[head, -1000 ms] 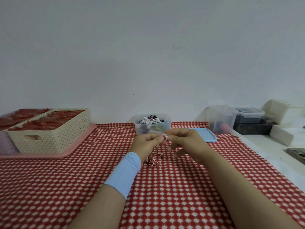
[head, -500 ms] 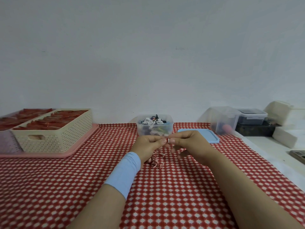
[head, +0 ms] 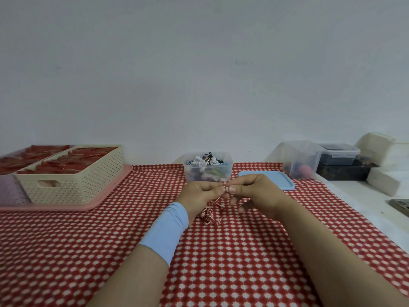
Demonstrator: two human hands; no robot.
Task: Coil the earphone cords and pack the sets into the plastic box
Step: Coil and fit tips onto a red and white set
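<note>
Both hands meet over the middle of the red checked table. My left hand [head: 200,193] and my right hand [head: 254,191] pinch the same red-and-white striped earphone cord [head: 209,214] between thumbs and fingertips. The rest of the cord hangs below my left hand in a loose bunch that reaches the cloth. Just behind the hands stands the clear plastic box [head: 208,170], open and holding several coiled earphone sets in white, black and blue. Its light blue lid [head: 269,179] lies flat to the right of it.
A cream perforated basket [head: 73,182] with red contents sits on a pink tray [head: 106,196] at the left. At the back right stand a clear tub [head: 302,159], a dark-filled container [head: 339,152] and white blocks [head: 382,182]. The table's right edge runs diagonally.
The hands stay together on the cord and have shifted slightly right and down. The hanging bunch of cord has barely moved.
</note>
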